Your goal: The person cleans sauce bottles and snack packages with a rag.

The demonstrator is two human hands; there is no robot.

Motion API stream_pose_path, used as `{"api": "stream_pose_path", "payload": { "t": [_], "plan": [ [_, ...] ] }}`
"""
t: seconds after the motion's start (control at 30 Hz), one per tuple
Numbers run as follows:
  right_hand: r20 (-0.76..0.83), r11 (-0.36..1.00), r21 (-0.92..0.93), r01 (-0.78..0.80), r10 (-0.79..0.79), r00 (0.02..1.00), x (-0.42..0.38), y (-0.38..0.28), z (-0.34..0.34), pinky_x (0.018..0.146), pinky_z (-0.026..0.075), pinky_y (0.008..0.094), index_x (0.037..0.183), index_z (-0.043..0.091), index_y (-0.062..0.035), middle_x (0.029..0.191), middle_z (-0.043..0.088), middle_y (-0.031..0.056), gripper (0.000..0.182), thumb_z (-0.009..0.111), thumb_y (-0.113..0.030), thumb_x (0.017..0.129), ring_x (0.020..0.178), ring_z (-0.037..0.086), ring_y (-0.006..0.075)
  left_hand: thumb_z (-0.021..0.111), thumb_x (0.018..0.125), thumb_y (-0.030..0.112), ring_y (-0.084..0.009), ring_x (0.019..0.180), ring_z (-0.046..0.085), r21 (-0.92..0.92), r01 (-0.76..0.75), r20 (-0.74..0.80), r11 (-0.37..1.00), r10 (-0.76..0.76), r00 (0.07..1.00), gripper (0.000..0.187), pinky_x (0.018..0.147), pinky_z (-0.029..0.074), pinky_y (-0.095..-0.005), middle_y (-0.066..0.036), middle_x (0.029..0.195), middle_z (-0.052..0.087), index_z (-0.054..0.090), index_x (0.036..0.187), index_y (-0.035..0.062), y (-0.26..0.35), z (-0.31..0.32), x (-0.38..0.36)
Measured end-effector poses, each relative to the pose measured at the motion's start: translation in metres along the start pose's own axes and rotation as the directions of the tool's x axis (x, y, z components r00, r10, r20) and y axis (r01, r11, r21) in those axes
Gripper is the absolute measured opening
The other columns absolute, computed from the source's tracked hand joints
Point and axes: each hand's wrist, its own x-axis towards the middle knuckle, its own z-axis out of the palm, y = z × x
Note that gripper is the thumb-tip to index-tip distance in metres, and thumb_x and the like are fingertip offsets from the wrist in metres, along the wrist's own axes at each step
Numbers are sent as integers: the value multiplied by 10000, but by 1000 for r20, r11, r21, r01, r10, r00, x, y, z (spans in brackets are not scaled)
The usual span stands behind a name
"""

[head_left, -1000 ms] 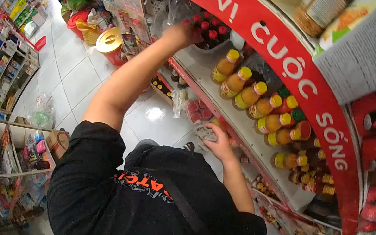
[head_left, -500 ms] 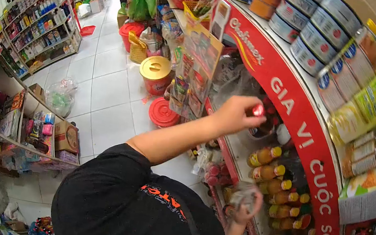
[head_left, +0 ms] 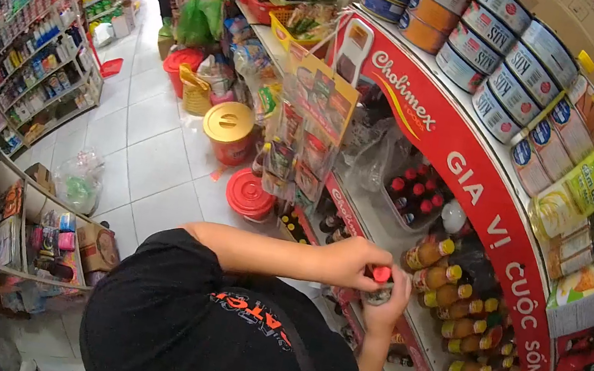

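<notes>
My left hand (head_left: 362, 263) is closed round the top of a small bottle, its red cap (head_left: 380, 273) showing between thumb and fingers. Just below it, my right hand (head_left: 388, 307) wraps a grey cloth (head_left: 377, 296) against the bottle, most of whose body is hidden. Both hands meet in front of the shelf edge. Behind them, a clear tub (head_left: 394, 214) holds several dark red-capped bottles (head_left: 426, 206). To the right, yellow-capped bottles (head_left: 445, 275) lie in rows on the shelf.
Stacked cans (head_left: 523, 85) and an oil bottle (head_left: 588, 187) stand on the upper shelf behind a red sign (head_left: 461, 164). Hanging packets (head_left: 310, 122), a red lidded bucket (head_left: 249, 194) and a gold-lidded bucket (head_left: 229, 123) are at the left. Tiled floor (head_left: 153, 172) lies beyond.
My left hand has moved down from near the tub with the red-capped bottle. My right hand has risen with the grey cloth, and the two hands have come together. The view has shifted slightly.
</notes>
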Motion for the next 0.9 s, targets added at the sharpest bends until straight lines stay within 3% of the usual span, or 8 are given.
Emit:
{"api": "stream_pose_path", "payload": {
  "t": [0.03, 0.2, 0.37, 0.53, 0.6, 0.7, 0.8, 0.9],
  "plan": [
    [41, 999, -35, -11, 12, 999, 2, -2, -5, 779, 409, 402, 1065, 536, -44, 927, 539, 153, 488, 690, -134, 610, 884, 504, 342, 644, 680, 147, -320, 633, 563, 6, 84, 18, 996, -84, 996, 218, 566, 448, -381, -137, 648, 544, 529, 814, 20, -3, 3, -2],
    [194, 963, -262, 61, -9, 981, 10, 3, -11, 767, 414, 396, 1039, 553, -64, 928, 541, 153, 411, 643, -110, 640, 872, 511, 351, 547, 784, 260, -359, 644, 568, 292, 160, 117, 943, -201, 973, 245, 578, 445, -424, -174, 684, 574, 541, 872, 32, 9, -6, -5],
    [355, 995, 90, 34, -64, 933, 7, 6, 6, 735, 429, 362, 1045, 553, -59, 910, 554, 141, 445, 677, -163, 630, 841, 536, 326, 526, 822, 240, -374, 643, 560, 177, 97, 116, 979, -119, 986, 214, 577, 442, -426, -179, 671, 570, 541, 846, 28, 0, -19, -22],
    [197, 861, 492, 127, -252, 948, 10, 16, 28, 711, 414, 327, 967, 571, 7, 822, 543, 118, 393, 650, -285, 716, 810, 531, 264, 554, 803, 221, -351, 587, 544, 153, 139, 55, 978, -149, 987, 209, 546, 427, -405, -171, 620, 540, 523, 735, 26, 5, -35, -32],
    [215, 799, 599, -62, -85, 973, 8, 18, 34, 657, 401, 290, 889, 576, 12, 770, 545, 76, 353, 612, -320, 774, 730, 516, 189, 568, 794, 198, -340, 571, 537, 134, 114, 45, 984, -121, 992, 203, 538, 417, -396, -168, 602, 523, 509, 718, 19, 9, -40, -34],
    [286, 535, 754, -381, 255, 924, -1, 22, 44, 592, 383, 247, 836, 542, -28, 759, 538, 28, 291, 612, -307, 790, 650, 491, 109, 566, 797, 190, -342, 586, 532, 61, 87, 85, 994, -92, 992, 204, 539, 405, -392, -173, 617, 522, 498, 734, 8, 6, -44, -37],
    [321, 371, 782, -500, 448, 834, -9, 31, 58, 597, 385, 242, 827, 519, -37, 733, 524, 16, 292, 611, -312, 795, 657, 493, 104, 564, 799, 191, -342, 596, 533, 5, 55, 168, 998, -55, 984, 196, 546, 407, -390, -175, 629, 529, 505, 763, 8, 3, -43, -39],
    [576, 119, 762, -636, 325, 750, -23, 37, 54, 756, 412, 276, 1069, 483, -22, 985, 538, 57, 532, 655, -406, 745, 898, 523, 151, 559, 802, 192, -345, 600, 537, 14, 114, 250, 993, -114, 962, 177, 553, 415, -392, -170, 645, 546, 524, 798, 19, -2, -42, -42]
  ]
}}
